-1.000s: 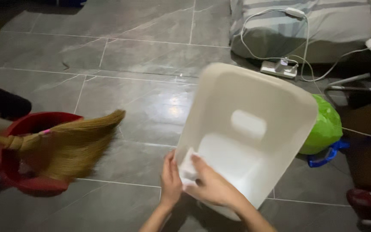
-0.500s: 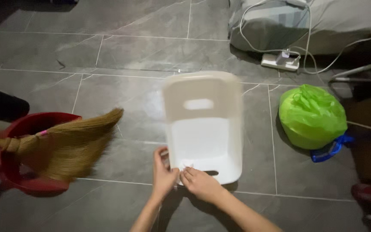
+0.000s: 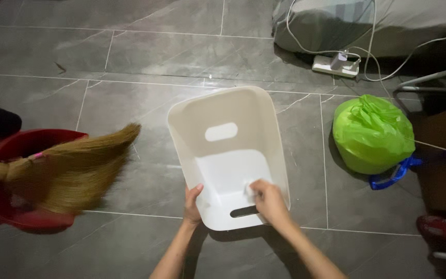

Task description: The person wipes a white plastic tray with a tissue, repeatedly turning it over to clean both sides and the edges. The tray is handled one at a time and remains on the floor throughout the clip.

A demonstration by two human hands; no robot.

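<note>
a white moulded plastic bin w/ rounded corners and slot handles is sitting on the grey marbled floor tiles, roughly mid-frame, open side facing up toward the camera. its long axis is running from the person out to the far side, leaning slightly left at the far end. smooth, glossy walls; one oval handle slot is showing in the far wall, another in the near wall.

the left hand is gripping the near-left rim, thumb hooking inside, fingers wrapping under, forearm coming up from the bottom edge. the right hand is reaching inside the bin, fingers clenching a small white crumpled cloth or tissue and pressing it onto the inner bottom by the near-right wall.

to the left, a straw-coloured soft-bristle broom is lying across a red round plastic bucket. to the right, a tied lime-green plastic bag is resting on the floor, near the bin but apart. far side: white power strip w/ cables by grey striped bedding.
</note>
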